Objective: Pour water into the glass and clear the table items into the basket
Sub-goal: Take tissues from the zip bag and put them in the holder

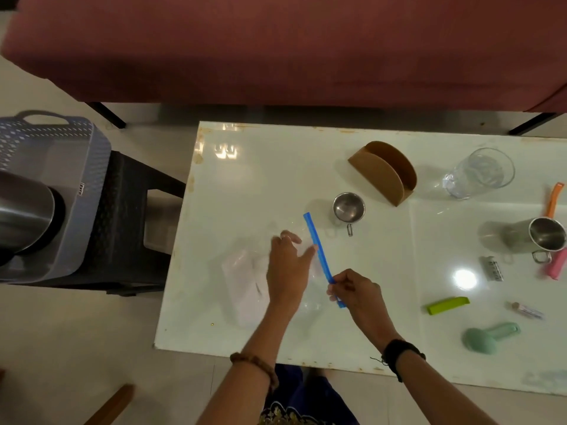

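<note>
A clear zip bag (245, 280) with a blue seal strip (317, 243) lies on the white table (276, 167), white paper inside it. My right hand (356, 291) pinches the near end of the blue strip. My left hand (288, 265) rests on the bag beside the strip, fingers fairly straight. A clear glass (478, 173) stands at the far right. The grey basket (58, 179) sits on a dark stool (129, 216) left of the table, with a steel jug (24, 210) in it.
On the table: a brown holder (383, 171), a small steel cup (348, 208), a steel mug (537, 237), a green clip (448, 304), a mint scoop (487, 335), an orange tool (553, 199), a pink item (557, 265). A maroon sofa (276, 47) stands behind.
</note>
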The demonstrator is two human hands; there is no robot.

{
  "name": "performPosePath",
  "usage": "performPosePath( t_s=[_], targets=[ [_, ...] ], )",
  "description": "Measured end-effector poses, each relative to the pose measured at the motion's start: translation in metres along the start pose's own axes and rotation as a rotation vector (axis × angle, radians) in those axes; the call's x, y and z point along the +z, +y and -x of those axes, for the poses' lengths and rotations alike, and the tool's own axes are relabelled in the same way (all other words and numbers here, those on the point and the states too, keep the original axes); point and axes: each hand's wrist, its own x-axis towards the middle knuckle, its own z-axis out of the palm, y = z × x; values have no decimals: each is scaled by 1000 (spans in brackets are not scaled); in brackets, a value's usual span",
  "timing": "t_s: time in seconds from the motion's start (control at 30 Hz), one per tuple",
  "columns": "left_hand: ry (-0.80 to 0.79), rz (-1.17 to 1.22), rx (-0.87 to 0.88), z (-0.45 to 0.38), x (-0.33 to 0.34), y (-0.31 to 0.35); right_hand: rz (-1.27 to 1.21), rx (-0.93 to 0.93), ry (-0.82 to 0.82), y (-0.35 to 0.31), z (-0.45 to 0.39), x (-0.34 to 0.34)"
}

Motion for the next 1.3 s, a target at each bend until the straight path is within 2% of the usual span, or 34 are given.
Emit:
performPosePath(
  t_s=[0.07,0.2,0.4,0.57,0.7,0.83,0.93,1.1,1.3],
  targets=[
    [-107,194,-165,13,15,-4,152,-61,-36,1,2,0],
    [-100,441,-229,25,23,-15,291,-134,-63,-1,7,3],
    [-131,695,-351,26,18,-23,7,-76,-5,-10,8,5],
    [-199,817,-359,31,18,-25,-47,-19,24,-10,1,8],
    [-143,724,-351,34,21,-26,-10,-76,99,-9,0,6],
    [-69,596,-292,39,21,-30,146,-146,167,-5,-3,2],
    [-95,594,-268,41,20,-35,179,-160,181,-3,-6,3],
    [-190,646,-260,39,24,-43,211,-105,179,-2,-12,5],
    [-227,661,-294,34,21,-41,180,-5,158,0,-18,11]
  ],
)
